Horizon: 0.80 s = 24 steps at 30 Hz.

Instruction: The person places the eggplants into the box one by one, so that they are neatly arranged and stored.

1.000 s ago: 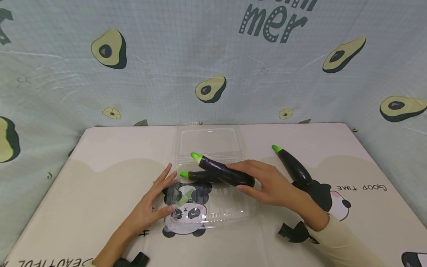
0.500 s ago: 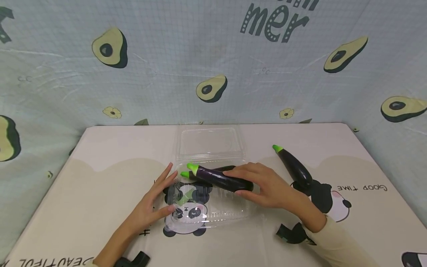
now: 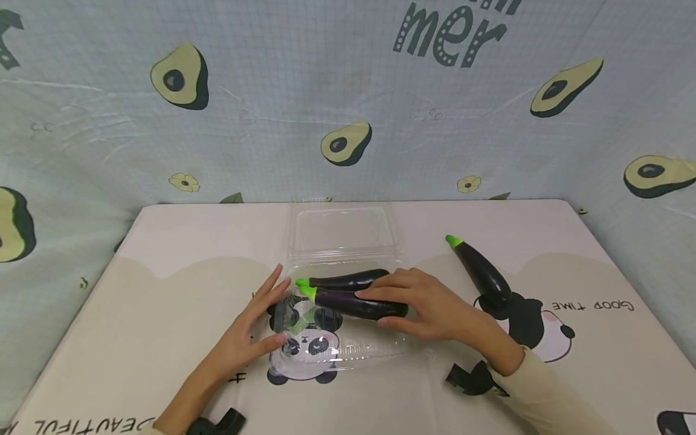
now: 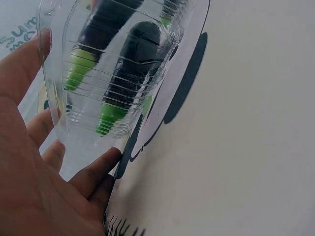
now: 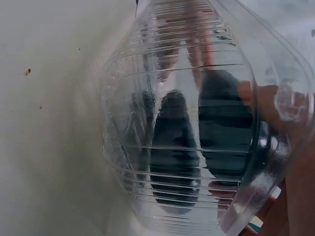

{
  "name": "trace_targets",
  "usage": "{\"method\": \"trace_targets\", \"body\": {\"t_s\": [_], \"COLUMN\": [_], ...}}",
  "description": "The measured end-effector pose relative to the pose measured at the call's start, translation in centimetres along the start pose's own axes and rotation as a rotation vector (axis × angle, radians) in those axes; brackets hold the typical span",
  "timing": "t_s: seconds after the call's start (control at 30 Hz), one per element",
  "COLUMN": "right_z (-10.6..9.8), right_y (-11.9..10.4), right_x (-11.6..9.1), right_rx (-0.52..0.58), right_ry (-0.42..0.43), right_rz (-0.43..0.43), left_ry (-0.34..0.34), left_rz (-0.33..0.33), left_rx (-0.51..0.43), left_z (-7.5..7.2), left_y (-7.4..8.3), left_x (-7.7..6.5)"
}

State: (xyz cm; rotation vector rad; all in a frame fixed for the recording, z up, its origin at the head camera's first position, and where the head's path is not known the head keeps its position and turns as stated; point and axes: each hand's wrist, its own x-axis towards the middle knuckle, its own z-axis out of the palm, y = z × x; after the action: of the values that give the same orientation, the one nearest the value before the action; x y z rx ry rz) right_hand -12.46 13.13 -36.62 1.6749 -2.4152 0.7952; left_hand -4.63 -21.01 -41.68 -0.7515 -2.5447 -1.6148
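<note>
A clear plastic clamshell box (image 3: 375, 350) lies open on the table, its lid (image 3: 342, 226) folded back toward the wall. Inside rests one eggplant (image 3: 345, 280), green stem end pointing left. In front of it, nearly parallel, is a second eggplant (image 3: 339, 302); my right hand (image 3: 424, 307) grips its thick right end, at or just above the box floor. With fingers spread, my left hand (image 3: 244, 335) rests against the box's left side. Through the ribbed wall, the left wrist view shows two green stem ends (image 4: 112, 115).
A third eggplant (image 3: 481, 272) lies on the table to the right of the box. The printed tablecloth (image 3: 163, 338) has pandas and lettering. An avocado-patterned curtain (image 3: 261, 90) hangs behind the table. Black wrist devices (image 3: 472, 379) sit by both forearms.
My right hand has lowered the held eggplant and brought it nearer me, from crossing over the other eggplant to lying alongside in front of it. The left hand stays in place.
</note>
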Motion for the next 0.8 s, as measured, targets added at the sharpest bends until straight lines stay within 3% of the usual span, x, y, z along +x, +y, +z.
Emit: {"method": "trace_targets", "body": {"t_s": [0.8], "right_z": [0.5], "right_y": [0.32], "right_x": [0.79], "right_rx": [-0.11], "right_ry": [-0.12], "right_rz": [0.029], "left_ry": [-0.003], "left_rz": [0.002], "left_rx": [0.008], "left_z": [-0.01], "left_y": [-0.11], "left_x": [-0.03]}}
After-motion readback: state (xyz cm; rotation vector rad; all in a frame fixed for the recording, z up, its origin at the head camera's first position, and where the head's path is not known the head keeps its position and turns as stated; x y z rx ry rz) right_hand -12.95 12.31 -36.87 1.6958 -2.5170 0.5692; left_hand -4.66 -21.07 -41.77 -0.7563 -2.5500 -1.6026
